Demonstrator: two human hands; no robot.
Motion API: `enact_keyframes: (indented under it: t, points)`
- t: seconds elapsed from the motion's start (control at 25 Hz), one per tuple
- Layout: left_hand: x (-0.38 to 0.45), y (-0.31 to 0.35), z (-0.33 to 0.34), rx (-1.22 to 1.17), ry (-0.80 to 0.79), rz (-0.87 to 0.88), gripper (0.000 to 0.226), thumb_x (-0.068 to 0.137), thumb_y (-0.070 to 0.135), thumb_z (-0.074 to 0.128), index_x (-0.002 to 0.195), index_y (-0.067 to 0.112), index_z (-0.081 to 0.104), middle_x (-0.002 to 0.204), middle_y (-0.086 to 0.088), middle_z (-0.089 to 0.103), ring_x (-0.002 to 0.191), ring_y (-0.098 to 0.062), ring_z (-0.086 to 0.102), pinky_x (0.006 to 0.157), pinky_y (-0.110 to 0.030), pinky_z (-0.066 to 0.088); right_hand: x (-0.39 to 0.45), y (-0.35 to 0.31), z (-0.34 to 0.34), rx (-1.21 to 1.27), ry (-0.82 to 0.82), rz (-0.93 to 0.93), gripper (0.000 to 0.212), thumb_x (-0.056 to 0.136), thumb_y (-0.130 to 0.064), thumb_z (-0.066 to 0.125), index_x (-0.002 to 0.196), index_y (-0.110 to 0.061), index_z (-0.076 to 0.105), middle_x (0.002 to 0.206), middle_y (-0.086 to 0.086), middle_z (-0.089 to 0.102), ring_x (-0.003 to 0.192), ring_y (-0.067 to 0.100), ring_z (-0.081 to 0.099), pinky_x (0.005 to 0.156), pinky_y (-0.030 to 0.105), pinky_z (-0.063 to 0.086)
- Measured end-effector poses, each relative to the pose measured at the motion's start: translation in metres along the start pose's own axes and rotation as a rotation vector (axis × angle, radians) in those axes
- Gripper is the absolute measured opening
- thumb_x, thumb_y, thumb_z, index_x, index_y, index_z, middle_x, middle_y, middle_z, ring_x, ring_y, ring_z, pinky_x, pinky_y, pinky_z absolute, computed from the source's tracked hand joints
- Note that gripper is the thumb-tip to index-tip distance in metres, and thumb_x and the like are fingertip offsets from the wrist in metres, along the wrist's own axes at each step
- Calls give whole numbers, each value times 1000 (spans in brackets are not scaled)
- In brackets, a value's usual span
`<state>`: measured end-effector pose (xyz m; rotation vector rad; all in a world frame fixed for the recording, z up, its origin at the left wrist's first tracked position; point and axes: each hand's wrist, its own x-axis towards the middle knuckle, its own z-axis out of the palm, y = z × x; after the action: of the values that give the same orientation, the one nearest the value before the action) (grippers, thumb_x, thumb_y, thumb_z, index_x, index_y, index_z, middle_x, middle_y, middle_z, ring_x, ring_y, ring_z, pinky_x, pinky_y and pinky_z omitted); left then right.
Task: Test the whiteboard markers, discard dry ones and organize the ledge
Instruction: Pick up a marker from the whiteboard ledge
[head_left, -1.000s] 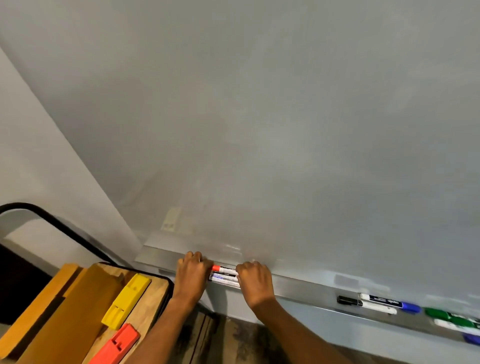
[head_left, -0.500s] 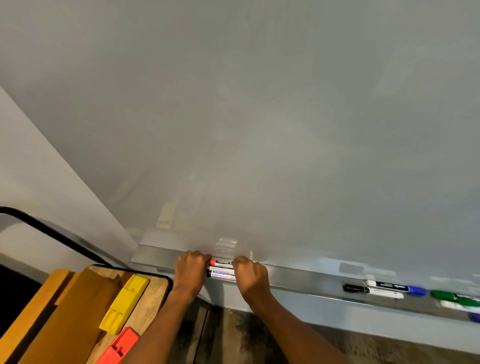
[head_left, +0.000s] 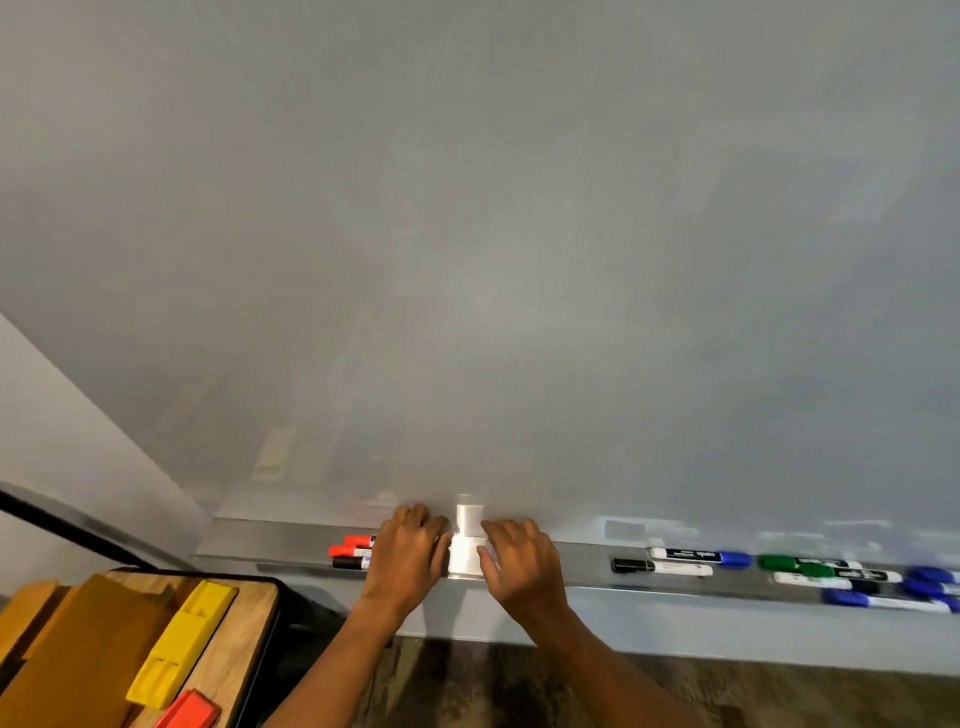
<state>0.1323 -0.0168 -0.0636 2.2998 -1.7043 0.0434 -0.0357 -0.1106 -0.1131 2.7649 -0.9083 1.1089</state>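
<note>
A long metal ledge (head_left: 270, 545) runs under the whiteboard (head_left: 467, 260). Three markers (head_left: 353, 552), two red-capped and one black-capped, lie side by side on it. My left hand (head_left: 410, 561) arches over their bodies, fingers behind and thumb in front, so only the caps stick out to its left. My right hand (head_left: 519, 566) pinches the white bodies at the other end. A bright white patch of barrel shows between the hands. Further right lie a black-capped marker (head_left: 660, 567), a blue-capped marker (head_left: 701, 556), green markers (head_left: 810, 564) and several blue ones (head_left: 883, 600).
At the lower left stands a wooden table (head_left: 244, 623) with a yellow eraser (head_left: 182, 644), a red eraser (head_left: 187, 712) and brown-orange flat pieces (head_left: 78, 665). A black tube (head_left: 62, 525) curves along the wall behind it. Dark floor shows below the ledge.
My hands have drawn closer together. The left hand, which was at the capped ends, now lies over the marker bodies, leaving the caps showing to its left. The view shifted left.
</note>
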Motion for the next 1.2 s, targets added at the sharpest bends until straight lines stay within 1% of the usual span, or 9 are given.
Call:
enact_keyframes:
  t: [0.12,0.36,0.56,0.64,0.76,0.92,1.0,1.08,1.2]
  points:
    - [5,39,4,-50,23,42,23,81,37,64,93,20,74,91,-4,69,82,-23,64,67,-34,56,-19,32,-21,-53,-31,46,32,86,-34,71,105,-9,75,103,8,74,91,29,68,76,39,53]
    - [9,112,24,-103,-27,103,30,80,44,64,99,22,73,96,0,72,85,-21,68,68,-32,57,-60,94,-72,-18,-129,170,42,84,-45,69,110,-12,75,113,6,73,105,27,67,89,42,54]
    - [25,174,48,-89,-99,163,38,82,48,63,108,22,73,103,2,73,91,-20,68,73,-31,58,-78,151,-103,-100,-80,196,35,81,-37,73,105,-11,76,105,6,75,98,27,70,84,42,57]
    - [29,194,55,-84,-113,182,38,81,48,65,109,22,73,103,3,73,90,-19,69,74,-31,58,-82,168,-110,-137,-110,202,33,82,-36,70,105,-12,76,103,5,75,96,26,70,82,41,57]
    - [32,222,67,-96,-135,186,32,80,44,73,104,24,73,98,6,73,85,-17,69,70,-28,58,-82,185,-122,-173,-251,238,29,80,-39,73,102,-20,75,98,-2,74,92,21,69,80,37,55]
    - [31,242,87,-11,-194,176,18,75,36,82,89,28,75,83,5,72,70,-17,65,56,-25,52,-77,193,-132,-216,-472,268,42,47,-32,97,84,-28,78,85,-7,74,79,16,69,69,32,56]
    - [30,248,96,50,-206,147,29,57,22,94,80,24,76,74,2,68,61,-20,61,47,-27,48,-78,197,-128,-242,-528,258,49,36,-24,100,80,-26,79,81,-4,73,76,19,68,68,34,57]
    - [29,253,103,92,-206,106,40,44,10,97,77,20,77,73,-2,68,61,-22,61,47,-28,49,-80,202,-126,-248,-568,275,53,31,-21,101,79,-24,79,78,-1,73,75,21,67,69,37,57]
    - [26,259,108,108,-193,52,47,38,5,99,79,16,79,75,-6,69,64,-24,62,49,-29,52,-82,206,-127,-251,-617,280,50,34,-19,101,80,-22,79,79,2,73,76,24,66,69,40,56]
